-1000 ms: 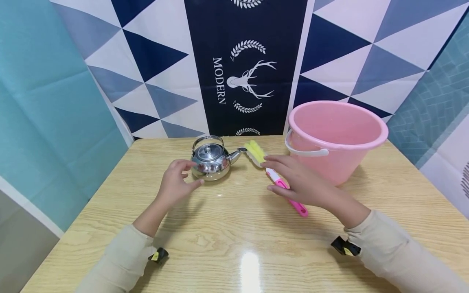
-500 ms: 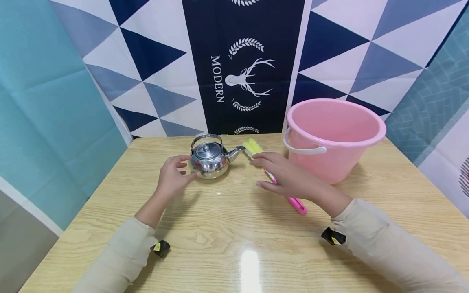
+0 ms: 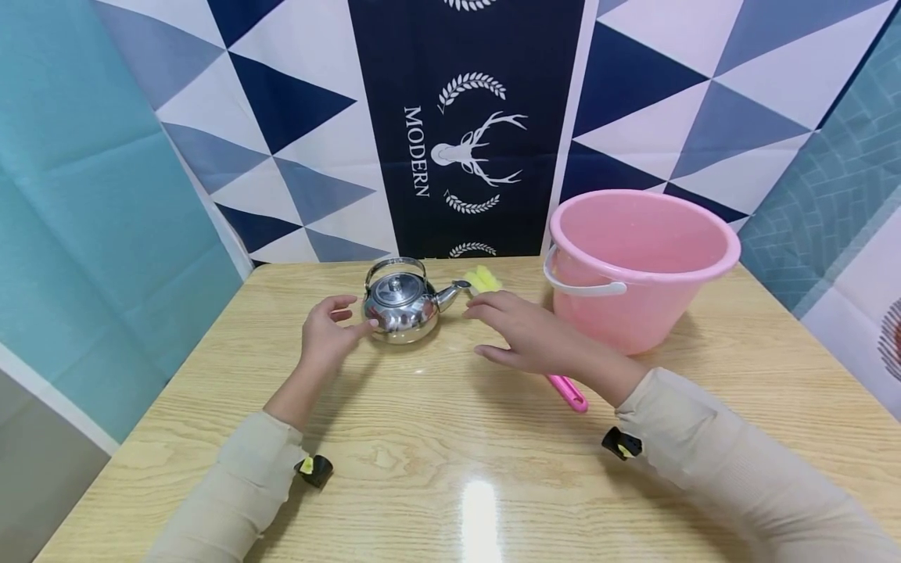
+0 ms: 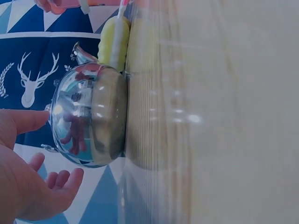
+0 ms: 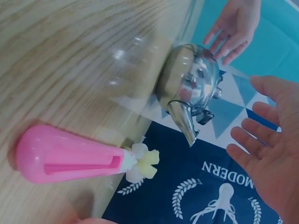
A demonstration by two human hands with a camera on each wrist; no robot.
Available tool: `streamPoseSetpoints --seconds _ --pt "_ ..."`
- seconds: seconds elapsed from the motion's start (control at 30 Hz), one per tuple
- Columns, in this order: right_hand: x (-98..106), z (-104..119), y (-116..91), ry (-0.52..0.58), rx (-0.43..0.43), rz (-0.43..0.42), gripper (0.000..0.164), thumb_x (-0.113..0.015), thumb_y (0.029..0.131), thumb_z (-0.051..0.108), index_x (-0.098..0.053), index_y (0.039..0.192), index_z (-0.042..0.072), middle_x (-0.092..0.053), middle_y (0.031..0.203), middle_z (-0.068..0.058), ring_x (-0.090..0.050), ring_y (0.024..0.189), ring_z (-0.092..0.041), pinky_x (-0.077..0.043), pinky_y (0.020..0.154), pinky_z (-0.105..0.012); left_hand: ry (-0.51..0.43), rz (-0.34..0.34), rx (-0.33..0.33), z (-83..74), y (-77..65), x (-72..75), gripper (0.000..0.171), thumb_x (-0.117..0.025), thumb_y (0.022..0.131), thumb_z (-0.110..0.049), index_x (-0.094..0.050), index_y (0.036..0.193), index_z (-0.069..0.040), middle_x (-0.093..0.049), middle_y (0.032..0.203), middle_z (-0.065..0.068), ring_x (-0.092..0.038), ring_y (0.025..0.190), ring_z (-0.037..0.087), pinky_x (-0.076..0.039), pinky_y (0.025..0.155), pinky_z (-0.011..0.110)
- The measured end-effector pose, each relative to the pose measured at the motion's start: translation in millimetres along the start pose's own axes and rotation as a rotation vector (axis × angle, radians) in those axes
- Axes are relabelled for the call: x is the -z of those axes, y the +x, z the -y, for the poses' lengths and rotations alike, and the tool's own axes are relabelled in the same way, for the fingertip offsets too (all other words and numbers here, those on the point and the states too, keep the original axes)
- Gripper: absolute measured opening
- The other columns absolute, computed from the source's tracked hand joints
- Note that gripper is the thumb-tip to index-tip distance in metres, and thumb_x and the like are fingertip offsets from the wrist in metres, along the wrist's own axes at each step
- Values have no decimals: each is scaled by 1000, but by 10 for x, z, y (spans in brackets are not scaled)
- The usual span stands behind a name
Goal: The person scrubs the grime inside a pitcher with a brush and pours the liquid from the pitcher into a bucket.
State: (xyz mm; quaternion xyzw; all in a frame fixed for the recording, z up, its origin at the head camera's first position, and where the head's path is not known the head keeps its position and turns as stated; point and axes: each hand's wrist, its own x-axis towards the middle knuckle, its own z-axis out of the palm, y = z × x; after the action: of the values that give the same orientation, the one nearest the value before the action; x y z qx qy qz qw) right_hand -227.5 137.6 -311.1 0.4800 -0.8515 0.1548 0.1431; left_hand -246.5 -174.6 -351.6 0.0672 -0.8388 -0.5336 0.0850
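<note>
A shiny steel teapot with a raised loop handle stands on the wooden table, its spout turned right. My left hand is at its left side, thumb and fingers spread apart, the thumb overlapping the pot's body in the head view. To the right of the spout, my right hand hovers with fingers extended and thumb apart, holding nothing. Beneath it lies a cleaning brush, its pink handle plain in the right wrist view and its yellow sponge head beyond the fingers. The brush's middle is hidden by the right hand in the head view.
A large pink bucket with a white handle stands at the back right, close to the right forearm. Behind the table hangs a patterned cloth backdrop.
My right hand has moved left, over the brush and toward the teapot's spout. The left hand came close to the pot, then shifted slightly left. Teapot, brush and bucket stay in place.
</note>
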Motion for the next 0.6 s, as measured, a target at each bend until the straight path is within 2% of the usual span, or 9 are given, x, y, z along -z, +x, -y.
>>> streamPoseSetpoints --seconds 0.1,0.3,0.43,0.6 --pt "-18 1 55 -17 33 -19 43 -73 88 21 -59 123 0 -57 127 -16 -52 119 -31 -43 104 -44 -59 26 55 14 26 6 70 -82 78 -12 -48 139 -5 -44 142 18 -45 127 31 -51 94 43" --pt "-33 10 163 -20 52 -17 39 -73 88 19 -60 119 -1 -58 125 -16 -53 117 -30 -44 103 -42 -188 155 187 46 79 16 99 -79 80 -7 -17 157 -16 -18 157 18 -29 140 37 -47 101 47" --pt "-51 0 225 -14 51 -13 38 -73 88 18 -60 119 0 -58 124 -15 -54 116 -29 -44 103 -41 -273 205 248 56 118 15 103 -76 83 -4 -8 158 -21 -9 160 18 -25 142 39 -47 101 45" --pt "-88 -44 293 -3 41 -15 38 -73 87 16 -60 120 2 -58 123 -15 -54 116 -29 -44 103 -41 -388 258 305 48 166 23 103 -72 86 -1 -4 158 -26 -1 160 18 -31 138 41 -48 99 45"
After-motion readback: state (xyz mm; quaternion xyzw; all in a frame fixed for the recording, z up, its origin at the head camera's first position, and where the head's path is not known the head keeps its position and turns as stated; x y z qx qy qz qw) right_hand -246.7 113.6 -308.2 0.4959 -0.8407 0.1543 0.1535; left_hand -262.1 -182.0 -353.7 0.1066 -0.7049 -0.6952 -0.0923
